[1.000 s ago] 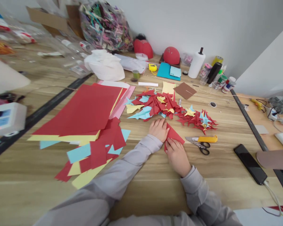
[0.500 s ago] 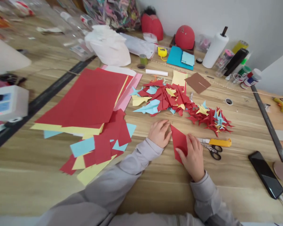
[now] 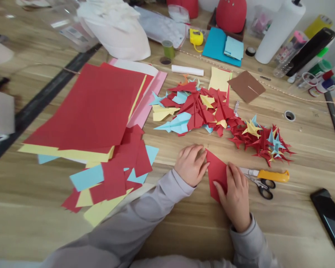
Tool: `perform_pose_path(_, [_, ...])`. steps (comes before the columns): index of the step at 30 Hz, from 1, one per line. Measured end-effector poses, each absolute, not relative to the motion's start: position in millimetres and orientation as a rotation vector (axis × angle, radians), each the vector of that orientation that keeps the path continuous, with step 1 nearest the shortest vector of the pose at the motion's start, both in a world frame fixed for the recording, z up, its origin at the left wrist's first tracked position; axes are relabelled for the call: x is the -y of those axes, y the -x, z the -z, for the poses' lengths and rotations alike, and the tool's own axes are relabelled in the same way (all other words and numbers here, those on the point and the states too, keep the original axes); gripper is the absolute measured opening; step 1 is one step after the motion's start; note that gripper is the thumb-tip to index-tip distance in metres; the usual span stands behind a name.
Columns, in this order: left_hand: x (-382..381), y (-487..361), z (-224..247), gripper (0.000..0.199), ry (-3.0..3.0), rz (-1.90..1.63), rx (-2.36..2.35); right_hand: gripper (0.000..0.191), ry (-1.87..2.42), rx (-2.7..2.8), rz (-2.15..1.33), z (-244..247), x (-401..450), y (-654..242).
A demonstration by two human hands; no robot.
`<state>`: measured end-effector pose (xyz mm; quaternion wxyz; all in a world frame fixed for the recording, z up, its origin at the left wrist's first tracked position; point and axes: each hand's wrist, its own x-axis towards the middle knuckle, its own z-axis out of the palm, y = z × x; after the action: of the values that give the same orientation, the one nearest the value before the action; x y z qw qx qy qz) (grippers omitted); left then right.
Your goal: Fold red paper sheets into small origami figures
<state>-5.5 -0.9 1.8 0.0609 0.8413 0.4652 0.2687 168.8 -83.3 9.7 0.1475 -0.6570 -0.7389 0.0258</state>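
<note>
A small folded piece of red paper [image 3: 217, 173] lies at a slant on the wooden table, a pointed corner at its top. My left hand [image 3: 190, 164] pinches that upper left corner with thumb and fingertips. On the lower right, my right hand [image 3: 235, 193] grips the paper, its thumb on the face and its fingers along the right edge. Just beyond my hands is a pile of folded paper shapes [image 3: 197, 108] in red, blue and yellow. A second heap of pointed red, blue and yellow paper pieces [image 3: 264, 143] lies to its right.
Scissors [image 3: 265, 188] and a yellow-handled utility knife [image 3: 273, 175] lie right of my right hand. Large red sheets [image 3: 80, 108] and loose cut paper pieces [image 3: 114, 178] cover the left side. A phone [image 3: 329, 219] lies far right; bottles and a tape measure [image 3: 196, 38] stand behind.
The view has tilted down and come closer, so the things on the table look larger. Both hands keep nearly the same hold on the red paper.
</note>
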Motion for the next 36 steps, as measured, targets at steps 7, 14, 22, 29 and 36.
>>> perform_pose_path(7, [1.5,5.4,-2.5,0.035,-2.545,-0.776,-1.425,0.056,1.88,2.091,-0.124,-9.5,84.6,-167.8])
perform_pose_path(14, [0.9,5.3,-3.7,0.054,-2.552,-0.684,-1.386,0.06,1.867,2.03,-0.183,-8.6,84.4,-168.5])
perform_pose_path(22, [1.8,6.1,-3.2,0.045,-2.57,-0.777,-1.178,0.05,1.712,2.029,-0.413,-15.5,79.1,-187.4])
perform_pose_path(29, [0.8,5.0,-3.2,0.018,-2.393,-0.936,-0.996,0.039,1.64,1.934,-0.469,-20.9,77.5,-190.8])
perform_pose_path(36, [10.3,-3.0,-13.6,0.008,-1.677,-0.985,-0.825,0.013,1.686,1.691,-0.645,-31.3,77.1,-185.0])
